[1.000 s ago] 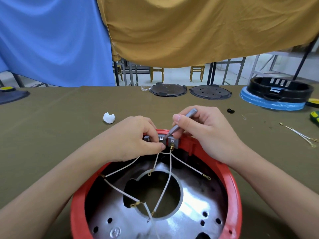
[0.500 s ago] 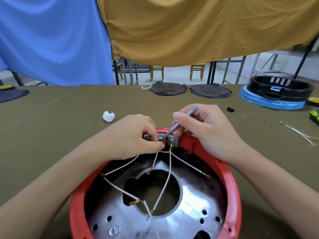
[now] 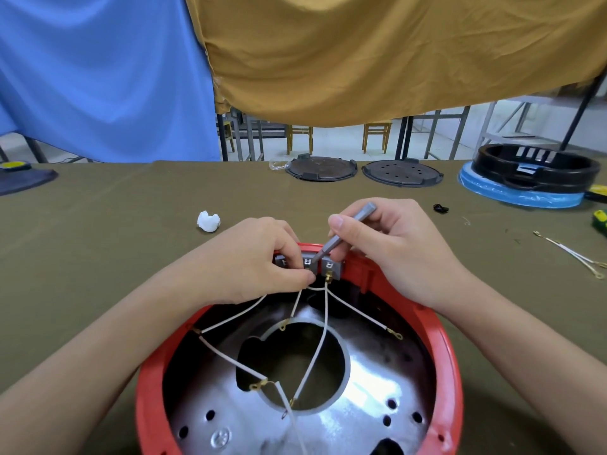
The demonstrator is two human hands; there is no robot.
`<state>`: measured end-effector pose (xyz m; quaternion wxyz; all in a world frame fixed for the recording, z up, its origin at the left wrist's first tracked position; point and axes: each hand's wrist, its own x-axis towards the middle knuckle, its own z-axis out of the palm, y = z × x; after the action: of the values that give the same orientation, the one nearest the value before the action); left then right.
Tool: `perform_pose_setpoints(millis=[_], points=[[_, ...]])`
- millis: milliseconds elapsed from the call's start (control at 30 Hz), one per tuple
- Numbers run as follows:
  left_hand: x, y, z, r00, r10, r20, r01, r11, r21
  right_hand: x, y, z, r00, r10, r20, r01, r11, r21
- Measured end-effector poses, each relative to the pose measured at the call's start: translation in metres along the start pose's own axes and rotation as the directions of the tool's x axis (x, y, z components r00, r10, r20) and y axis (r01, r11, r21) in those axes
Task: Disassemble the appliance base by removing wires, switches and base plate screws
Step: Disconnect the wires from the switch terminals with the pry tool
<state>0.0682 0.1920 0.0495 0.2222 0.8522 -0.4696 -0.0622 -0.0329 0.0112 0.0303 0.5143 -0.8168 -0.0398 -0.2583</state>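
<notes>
Both hands (image 3: 328,261) unmoved on switch (image 3: 328,267)

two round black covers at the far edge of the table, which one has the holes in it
The right-hand black cover, the one nearer the black ring on blue wrap. Its top shows a scatter of small holes, while the left-hand black cover looks plain.

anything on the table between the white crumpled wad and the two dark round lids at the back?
Head view: nothing. Bare olive cloth runs from the white wad up to the lids, apart from a clear plastic scrap beside the left lid.
</notes>
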Motion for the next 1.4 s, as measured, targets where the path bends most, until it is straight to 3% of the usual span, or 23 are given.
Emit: perform_pose_setpoints(millis=[133,533,900,1167,1233,1400], points=[[-0.001,0.0,0.0,1.0,0.009,0.007,-0.009,1.0,0.02,0.003,0.003,0.001,0.999,0.052,-0.006,-0.052,0.997,0.065],[-0.001,0.002,-0.001,1.0,-0.005,0.019,0.004,1.0,0.026,0.003,0.004,0.001,1.0,0.026,0.003,-0.026,0.998,0.063],[-0.003,0.003,-0.001,1.0,0.026,0.012,-0.026,0.999,0.032,0.004,-0.003,0.003,0.989,0.145,-0.022,-0.144,0.989,0.038],[-0.005,0.001,-0.001,0.999,0.046,0.003,-0.046,0.998,0.046,0.0,-0.003,0.004,0.989,0.141,-0.036,-0.138,0.987,0.086],[-0.005,0.0,-0.002,0.998,0.049,-0.027,-0.049,0.999,-0.003,0.001,-0.001,0.004,0.989,0.138,-0.05,-0.131,0.982,0.135],[-0.003,0.001,-0.006,0.985,0.001,-0.172,-0.07,0.917,-0.392,0.001,-0.001,0.002,0.988,0.062,-0.141,-0.016,0.951,0.31]])
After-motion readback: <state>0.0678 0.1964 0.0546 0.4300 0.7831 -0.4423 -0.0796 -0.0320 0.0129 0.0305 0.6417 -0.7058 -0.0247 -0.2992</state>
